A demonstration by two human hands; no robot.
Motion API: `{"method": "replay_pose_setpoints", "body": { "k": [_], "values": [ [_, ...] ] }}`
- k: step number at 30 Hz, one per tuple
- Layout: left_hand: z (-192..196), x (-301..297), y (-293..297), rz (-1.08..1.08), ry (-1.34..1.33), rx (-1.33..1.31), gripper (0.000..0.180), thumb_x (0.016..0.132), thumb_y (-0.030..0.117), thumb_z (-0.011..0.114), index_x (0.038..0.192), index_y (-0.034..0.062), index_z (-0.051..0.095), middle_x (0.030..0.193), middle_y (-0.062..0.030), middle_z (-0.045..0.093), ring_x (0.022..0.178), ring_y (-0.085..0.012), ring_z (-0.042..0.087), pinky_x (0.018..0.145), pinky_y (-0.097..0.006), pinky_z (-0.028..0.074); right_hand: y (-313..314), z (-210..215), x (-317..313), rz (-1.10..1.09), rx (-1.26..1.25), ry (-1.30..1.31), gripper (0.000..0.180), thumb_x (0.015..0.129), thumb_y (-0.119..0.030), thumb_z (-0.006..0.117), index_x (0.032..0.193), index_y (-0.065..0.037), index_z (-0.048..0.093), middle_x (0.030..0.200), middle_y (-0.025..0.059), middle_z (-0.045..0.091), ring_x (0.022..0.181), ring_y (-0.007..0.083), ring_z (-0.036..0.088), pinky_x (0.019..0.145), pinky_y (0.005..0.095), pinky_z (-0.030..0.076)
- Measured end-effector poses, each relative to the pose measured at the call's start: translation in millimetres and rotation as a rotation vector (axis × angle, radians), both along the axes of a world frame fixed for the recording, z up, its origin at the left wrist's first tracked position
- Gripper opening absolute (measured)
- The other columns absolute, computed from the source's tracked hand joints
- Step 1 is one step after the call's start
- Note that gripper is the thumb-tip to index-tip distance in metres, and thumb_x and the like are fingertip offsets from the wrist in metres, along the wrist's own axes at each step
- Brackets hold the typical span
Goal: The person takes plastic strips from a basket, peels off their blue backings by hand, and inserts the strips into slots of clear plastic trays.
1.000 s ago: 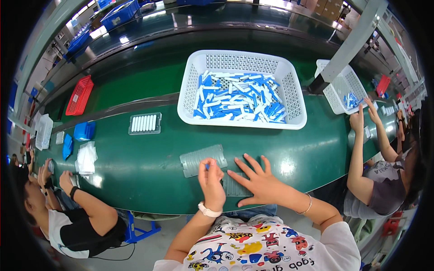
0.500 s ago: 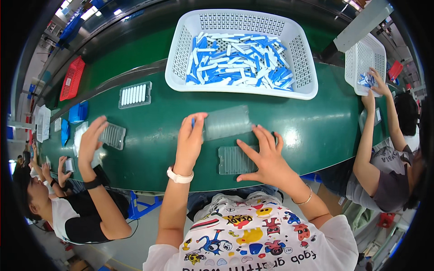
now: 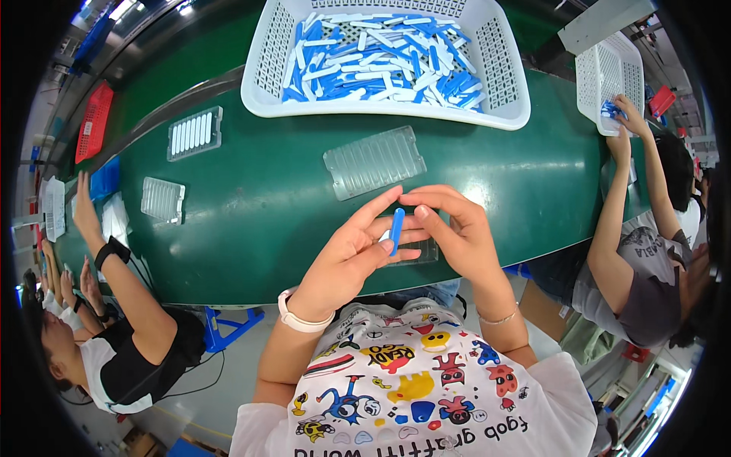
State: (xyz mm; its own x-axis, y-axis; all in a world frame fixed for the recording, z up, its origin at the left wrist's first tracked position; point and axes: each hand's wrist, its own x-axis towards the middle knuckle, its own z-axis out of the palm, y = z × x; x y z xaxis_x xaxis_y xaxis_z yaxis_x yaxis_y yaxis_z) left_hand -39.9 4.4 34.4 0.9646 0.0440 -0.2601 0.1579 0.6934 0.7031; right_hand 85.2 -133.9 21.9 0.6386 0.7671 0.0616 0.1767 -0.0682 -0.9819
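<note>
My left hand (image 3: 346,259) and right hand (image 3: 457,232) pinch one blue stick (image 3: 396,231) upright over the tray (image 3: 417,253) at the belt's (image 3: 251,206) near edge, seemingly for slotting.

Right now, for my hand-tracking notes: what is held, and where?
A small blue stick, pinched between left hand and right hand; exact grip spot unclear.

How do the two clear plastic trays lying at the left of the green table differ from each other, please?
The upper tray has its slots filled with white sticks, while the lower tray looks empty. The upper tray lies farther from the co-worker's raised hand, and the lower tray lies close beside it. Both are clear, ribbed, rectangular and flat on the green table.
</note>
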Motion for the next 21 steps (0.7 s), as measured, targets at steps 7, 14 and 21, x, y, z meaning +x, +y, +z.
{"method": "replay_pose_setpoints", "body": {
  "k": [7, 14, 21],
  "values": [
    [2, 0, -3, -0.155, 0.017, 0.030, 0.053, 0.097, 0.001, 0.037, 0.145, 0.0062, 0.017, 0.128, -0.0207, 0.051, 0.119, -0.0313, 0.052, 0.096, -0.042, 0.048, -14, -2, 11, 0.214, 0.015, 0.488, 0.016, 0.086, -0.002, 0.062, 0.101, -0.002, 0.066, 0.096, 0.0046, 0.066, 0.086, 0.0092, 0.059, 0.075, 0.0234, 0.047],
    [-6, -14, -3, 0.165, 0.193, 0.065, 0.044, 0.099, 0.022, 0.038, 0.139, 0.0028, 0.031, 0.129, -0.0257, 0.048, 0.110, -0.0327, 0.057, 0.080, -0.040, 0.054, -28, -2, 33, 0.043, -0.233, 0.006, 0.011, 0.079, -0.004, 0.070, 0.090, -0.001, 0.066, 0.082, 0.0040, 0.066, 0.075, 0.0110, 0.058, 0.068, 0.0251, 0.047],
    [-5, -16, -3, 0.308, 0.037, -0.304, 0.050, 0.093, 0.014, 0.039, 0.140, 0.0033, 0.027, 0.136, -0.0278, 0.040, 0.125, -0.0411, 0.044, 0.102, -0.048, 0.040, -20, -10, 19, 0.111, -0.349, -0.477, 0.029, 0.069, -0.013, 0.077, 0.095, -0.007, 0.065, 0.098, 0.0076, 0.056, 0.089, 0.0275, 0.053, 0.077, 0.0375, 0.043]
  ]
}}
